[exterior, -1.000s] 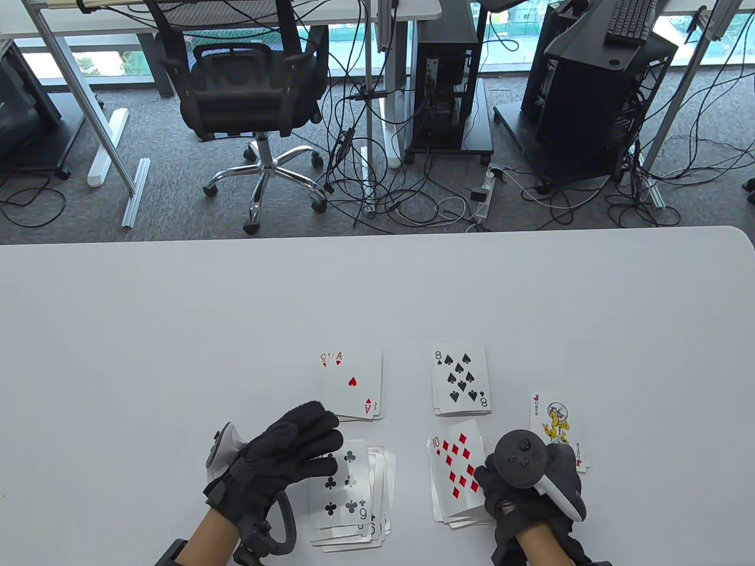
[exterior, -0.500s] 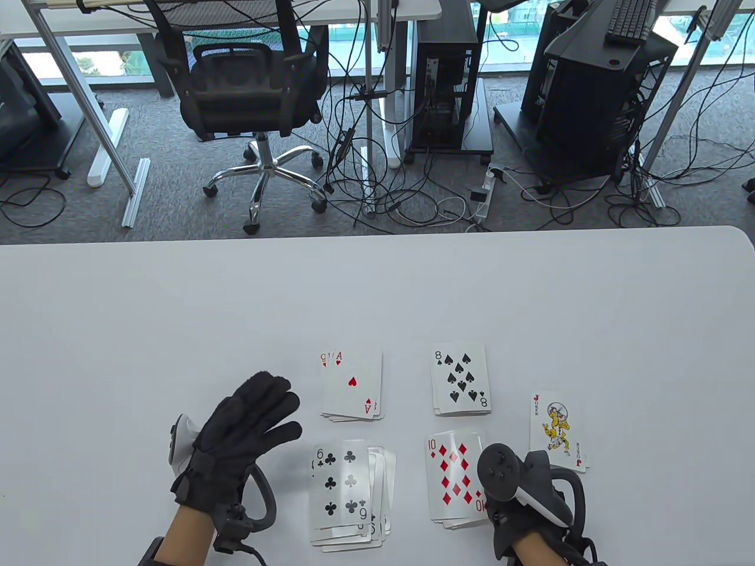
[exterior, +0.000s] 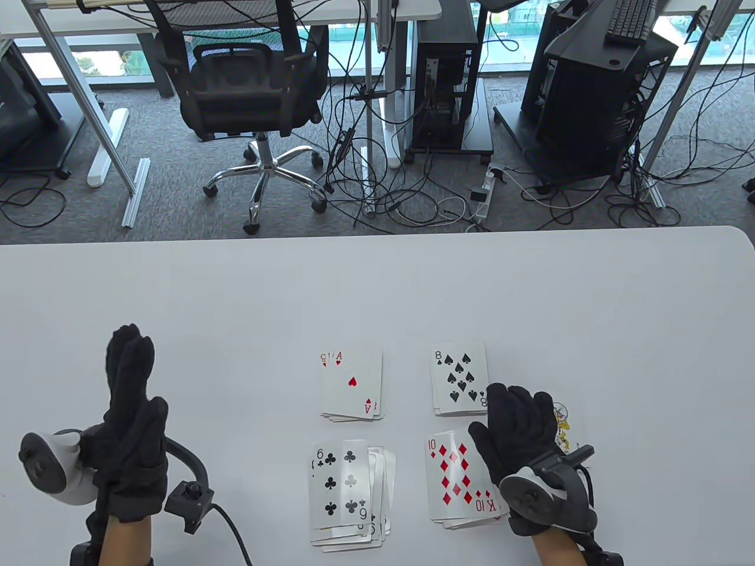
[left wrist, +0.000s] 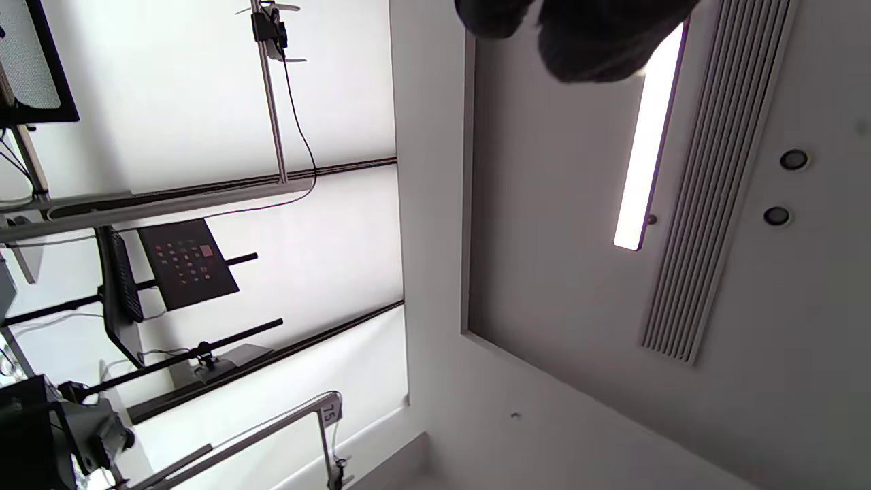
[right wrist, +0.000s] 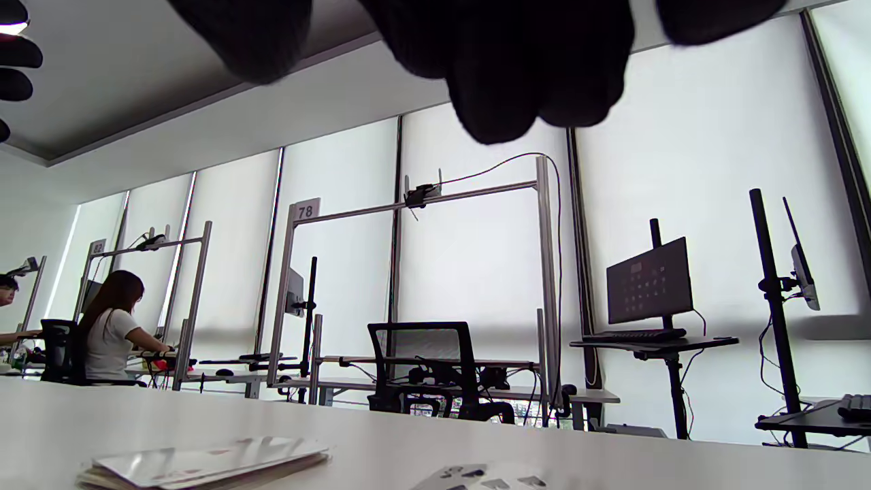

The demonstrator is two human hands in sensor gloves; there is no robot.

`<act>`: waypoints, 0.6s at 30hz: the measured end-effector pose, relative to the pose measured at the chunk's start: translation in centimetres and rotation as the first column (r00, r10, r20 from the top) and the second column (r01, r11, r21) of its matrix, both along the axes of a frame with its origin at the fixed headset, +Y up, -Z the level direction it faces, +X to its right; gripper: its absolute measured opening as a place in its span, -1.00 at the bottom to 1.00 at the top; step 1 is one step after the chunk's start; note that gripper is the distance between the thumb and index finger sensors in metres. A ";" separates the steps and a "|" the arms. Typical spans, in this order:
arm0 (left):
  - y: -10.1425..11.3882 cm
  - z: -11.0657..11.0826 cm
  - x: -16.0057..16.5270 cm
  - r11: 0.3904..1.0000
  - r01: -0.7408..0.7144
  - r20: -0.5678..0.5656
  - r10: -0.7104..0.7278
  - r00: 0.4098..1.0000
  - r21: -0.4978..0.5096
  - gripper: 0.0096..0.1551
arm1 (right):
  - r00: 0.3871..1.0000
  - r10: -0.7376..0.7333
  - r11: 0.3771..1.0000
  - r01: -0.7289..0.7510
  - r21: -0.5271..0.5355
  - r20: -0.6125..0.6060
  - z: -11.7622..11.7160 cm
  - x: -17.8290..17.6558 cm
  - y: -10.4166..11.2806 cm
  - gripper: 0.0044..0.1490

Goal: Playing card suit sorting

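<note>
Four face-up piles lie near the table's front edge. The hearts pile [exterior: 352, 386] shows an ace and the spades pile [exterior: 460, 377] an eight. In front of them the clubs pile [exterior: 348, 492] shows a six, and the diamonds pile [exterior: 454, 480] a ten with a king's corner below it. My right hand [exterior: 519, 415] lies flat with straight fingers over the joker card [exterior: 563, 425], hiding most of it, and holds nothing. My left hand [exterior: 131, 368] stands on edge far to the left, fingers straight, empty. Only dark fingertips [left wrist: 578, 34] show in the left wrist view.
The white table [exterior: 377, 283] stretches wide beyond the piles. An office chair [exterior: 248, 88], computer towers and floor cables lie past its far edge. The right wrist view shows a low card pile [right wrist: 204, 463] on the table, and people at distant desks.
My left hand left the clubs pile and swung far left, turning on edge. My right hand moved from the diamonds pile's right side onto the joker. The ten shifted, baring a king.
</note>
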State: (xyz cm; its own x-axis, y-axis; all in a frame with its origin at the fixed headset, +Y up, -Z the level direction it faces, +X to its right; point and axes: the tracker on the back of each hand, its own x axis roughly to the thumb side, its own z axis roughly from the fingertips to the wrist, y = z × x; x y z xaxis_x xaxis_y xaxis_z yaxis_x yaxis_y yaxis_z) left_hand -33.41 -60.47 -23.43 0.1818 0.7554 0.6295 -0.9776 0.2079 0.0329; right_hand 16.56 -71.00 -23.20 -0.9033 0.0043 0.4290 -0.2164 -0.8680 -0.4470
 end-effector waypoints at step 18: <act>-11.9 -2.5 -1.0 0.755 0.474 -0.150 -0.588 0.795 -0.453 -0.18 | 0.988 0.059 0.953 -0.012 -0.303 0.146 -0.8 1.8 -2.9 0.04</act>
State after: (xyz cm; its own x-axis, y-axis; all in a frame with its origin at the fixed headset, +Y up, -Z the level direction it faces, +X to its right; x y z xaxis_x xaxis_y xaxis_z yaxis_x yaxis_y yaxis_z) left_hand -34.40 -72.38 -25.95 0.7413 0.6454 0.1842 -0.6659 0.7417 0.0810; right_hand 18.37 -73.86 -24.02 -0.9594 0.0790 0.2706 -0.1335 -0.9728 -0.1892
